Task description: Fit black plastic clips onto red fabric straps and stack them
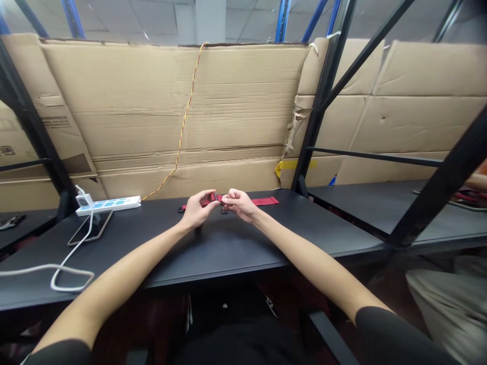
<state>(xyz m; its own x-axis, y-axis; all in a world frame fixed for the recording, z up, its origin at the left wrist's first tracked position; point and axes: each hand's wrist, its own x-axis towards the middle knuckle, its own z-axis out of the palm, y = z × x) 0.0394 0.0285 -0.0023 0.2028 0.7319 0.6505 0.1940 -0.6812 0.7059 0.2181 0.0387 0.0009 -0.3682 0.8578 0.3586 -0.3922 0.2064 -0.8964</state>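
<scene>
A red strap [264, 201] lies flat along the far part of the black table [213, 248], with small dark metal rings near its left end [181, 209]. My left hand [198, 208] pinches the strap near its middle, fingers closed. My right hand [238, 203] meets it from the right, fingers pinched on the strap and a small dark buckle piece [224, 210]. Both arms reach straight out over the table.
A white power strip [108, 204] with a white cable [64, 266] sits at the left beside a phone [91, 228] lying flat. Cardboard sheets [228, 116] wall the back. Black frame posts [319, 101] stand right; another person's arm [477, 181] shows far right.
</scene>
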